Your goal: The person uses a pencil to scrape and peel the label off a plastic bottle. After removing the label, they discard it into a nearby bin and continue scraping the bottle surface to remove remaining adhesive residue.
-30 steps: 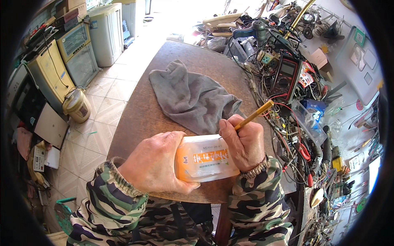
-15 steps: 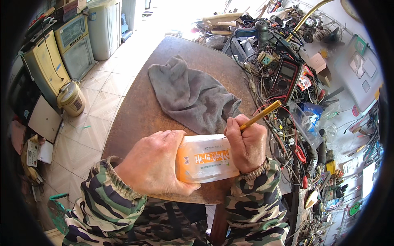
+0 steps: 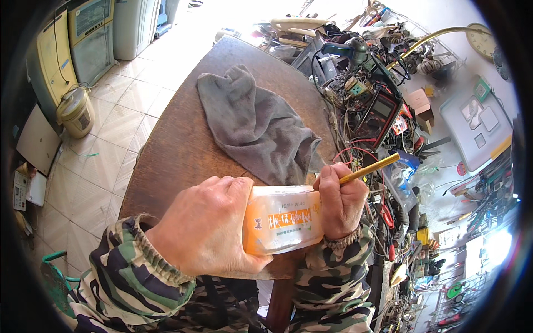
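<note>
My left hand [image 3: 205, 225] is wrapped round the left end of a translucent plastic bottle [image 3: 283, 244] with an orange and white label. The bottle lies sideways above the near part of the table, its bottom and neck ends not clearly seen. Closed around a slim gold-coloured, pen-like rod [image 3: 371, 168], my right hand [image 3: 343, 202] is at the bottle's upper right edge. The rod's back end sticks out to the upper right; its tip is mostly hidden by my fingers. Just beyond the bottle a crumpled grey cloth [image 3: 258, 125] lies on the table.
The brown wooden table [image 3: 172, 133] runs away from me. Along its right side are heaped cables, tools and a multimeter [image 3: 379, 116]. A lidded bucket [image 3: 76, 114] stands on the tiled floor at left, near old cabinets [image 3: 94, 50]. A green stool or basket [image 3: 53, 277] is at lower left.
The view has shifted a little, so the surroundings sit differently. My right hand and the rod are slightly farther right and lower relative to the bottle, and the rod lies flatter. Both grips continue.
</note>
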`<state>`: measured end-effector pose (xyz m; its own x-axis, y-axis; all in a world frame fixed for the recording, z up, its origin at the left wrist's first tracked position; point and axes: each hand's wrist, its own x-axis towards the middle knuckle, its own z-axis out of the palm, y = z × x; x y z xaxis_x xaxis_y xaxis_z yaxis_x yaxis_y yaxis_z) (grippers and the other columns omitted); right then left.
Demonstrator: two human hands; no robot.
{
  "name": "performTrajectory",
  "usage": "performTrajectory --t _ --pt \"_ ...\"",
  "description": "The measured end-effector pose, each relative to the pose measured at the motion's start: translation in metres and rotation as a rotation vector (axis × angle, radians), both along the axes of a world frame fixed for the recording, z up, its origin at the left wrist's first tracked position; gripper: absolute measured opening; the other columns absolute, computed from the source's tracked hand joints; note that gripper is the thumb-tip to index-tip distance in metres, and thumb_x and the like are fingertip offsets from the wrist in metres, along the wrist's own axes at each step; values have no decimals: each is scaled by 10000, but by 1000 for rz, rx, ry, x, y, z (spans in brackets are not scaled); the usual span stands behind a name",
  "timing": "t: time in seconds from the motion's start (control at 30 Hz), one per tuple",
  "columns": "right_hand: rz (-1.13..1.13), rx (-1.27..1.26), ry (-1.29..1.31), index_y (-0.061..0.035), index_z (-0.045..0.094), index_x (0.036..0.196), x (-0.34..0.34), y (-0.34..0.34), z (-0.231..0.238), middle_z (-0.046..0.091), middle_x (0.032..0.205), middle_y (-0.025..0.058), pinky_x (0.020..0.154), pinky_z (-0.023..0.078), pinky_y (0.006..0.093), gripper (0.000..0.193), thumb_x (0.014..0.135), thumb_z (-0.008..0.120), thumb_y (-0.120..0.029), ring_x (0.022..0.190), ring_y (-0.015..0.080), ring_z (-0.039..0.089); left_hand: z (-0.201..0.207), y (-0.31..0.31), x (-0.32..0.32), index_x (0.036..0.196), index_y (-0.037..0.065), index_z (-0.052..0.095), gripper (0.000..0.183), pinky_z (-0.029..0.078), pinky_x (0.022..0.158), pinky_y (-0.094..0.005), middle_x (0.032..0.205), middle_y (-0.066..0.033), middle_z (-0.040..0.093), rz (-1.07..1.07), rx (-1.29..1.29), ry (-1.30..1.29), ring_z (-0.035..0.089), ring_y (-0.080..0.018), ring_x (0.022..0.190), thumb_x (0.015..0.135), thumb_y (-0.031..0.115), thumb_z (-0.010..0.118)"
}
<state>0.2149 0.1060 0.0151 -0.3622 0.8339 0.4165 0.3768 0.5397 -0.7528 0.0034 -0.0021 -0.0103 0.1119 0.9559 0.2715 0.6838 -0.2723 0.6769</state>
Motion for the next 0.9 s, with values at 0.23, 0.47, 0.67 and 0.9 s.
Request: performTrajectory --t 0.23,0.47,0.67,0.9 --pt "-5 41 2 41 589 788 1 4 -6 551 690 40 623 432 294 295 1043 625 -102 658 95 488 0 0 -2 1160 -47 600 788 582 879 -447 976 -216 671 -5 -13 1 699 -378 944 640 444 930" --pt "10 -32 -37 42 599 798 4 3 0 551 694 39 610 418 298 317 1059 630 -136 651 101 466 -1 2 0 1202 -62 588 833 580 885 -452 998 -226 676 -27 42 8 700 -385 960 631 430 943" --pt "121 -280 -55 40 657 845 17 6 25 582 701 55 626 464 346 541 1122 555 -413 673 132 554 10 -1 -1 1241 -53 579 892 580 906 -446 1050 -228 691 -40 13 63 717 -385 999 588 408 975" --pt "297 24 -85 18 685 883 27 29 21 628 702 164 613 498 418 416 1065 658 -355 628 326 636 15 1 0 1280 -61 586 905 576 923 -437 1097 -229 706 -61 2 118 712 -398 1035 599 374 993"
